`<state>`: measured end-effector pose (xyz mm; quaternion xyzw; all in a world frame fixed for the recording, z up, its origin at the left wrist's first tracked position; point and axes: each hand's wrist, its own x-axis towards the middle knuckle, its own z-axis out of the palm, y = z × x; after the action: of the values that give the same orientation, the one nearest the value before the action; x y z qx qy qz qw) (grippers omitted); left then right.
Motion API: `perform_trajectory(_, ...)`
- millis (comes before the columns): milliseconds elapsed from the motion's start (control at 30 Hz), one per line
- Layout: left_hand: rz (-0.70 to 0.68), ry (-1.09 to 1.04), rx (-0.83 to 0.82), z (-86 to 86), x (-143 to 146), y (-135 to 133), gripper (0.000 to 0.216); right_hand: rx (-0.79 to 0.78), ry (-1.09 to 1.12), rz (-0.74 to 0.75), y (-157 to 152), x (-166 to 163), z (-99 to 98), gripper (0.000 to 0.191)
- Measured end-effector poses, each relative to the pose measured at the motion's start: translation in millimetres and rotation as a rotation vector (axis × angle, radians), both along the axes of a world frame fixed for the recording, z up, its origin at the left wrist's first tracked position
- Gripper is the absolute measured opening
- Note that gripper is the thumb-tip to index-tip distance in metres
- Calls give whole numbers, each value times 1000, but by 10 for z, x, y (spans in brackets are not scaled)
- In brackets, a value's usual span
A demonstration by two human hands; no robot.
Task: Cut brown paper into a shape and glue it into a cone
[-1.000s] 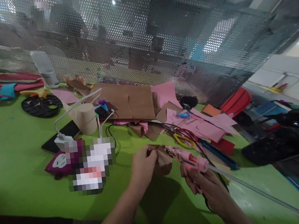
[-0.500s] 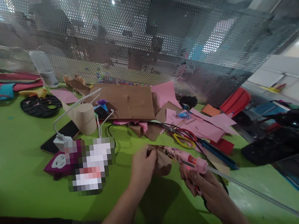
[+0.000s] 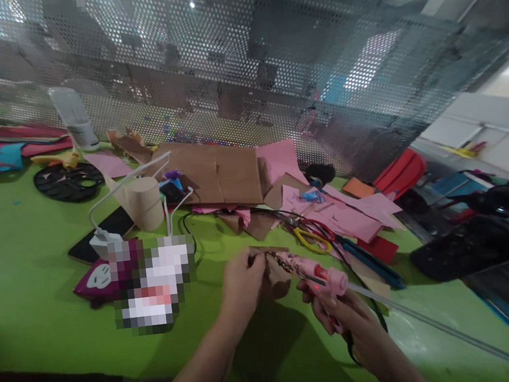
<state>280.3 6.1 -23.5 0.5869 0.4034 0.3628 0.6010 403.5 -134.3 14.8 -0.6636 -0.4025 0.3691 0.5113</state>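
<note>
My left hand [image 3: 244, 278] is closed, pinching a small curled piece of brown paper [image 3: 277, 279] above the green table. Wrapped round the handle of a pink hot glue gun [image 3: 313, 272] is my right hand [image 3: 341, 310]. The gun's tip points left, at the upper edge of the brown paper, close to my left fingertips; whether it touches is unclear. A long clear glue stick [image 3: 415, 313] sticks out of the gun's back end, and a black cord hangs from its handle.
Yellow-handled scissors [image 3: 311, 239] and pink paper pieces [image 3: 349, 214] lie beyond my hands. A brown paper bag [image 3: 229, 175] lies before the perforated metal screen [image 3: 222, 66]. Leftward are a tape roll [image 3: 145, 203], a purple pouch [image 3: 103, 275] and a white charger [image 3: 108, 243].
My right hand has shifted slightly left with the glue gun, bringing its tip nearer the brown paper. My left hand keeps its hold in nearly the same place.
</note>
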Motion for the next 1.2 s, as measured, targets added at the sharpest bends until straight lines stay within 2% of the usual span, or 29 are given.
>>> perform_trajectory(233,22,6,26,-31,0,4,18,-36,-46,38,-1,27,-35,43)
perform_trajectory(367,16,9,18,-31,0,2,17,-60,-60,5,2,15,-45,45)
perform_trajectory(600,-3,-6,15,26,-34,-2,17,-35,-40,41,64,19,-13,49)
perform_trajectory(800,10,-14,14,-21,-9,0,17,6,-39,64,53,21,-18,45)
perform_trajectory(1000,35,-8,5,-39,5,4,15,23,-39,4,7,7,1,44)
perform_trajectory(1200,36,-3,3,-8,-14,-10,16,42,1,29,-2,59,-7,45)
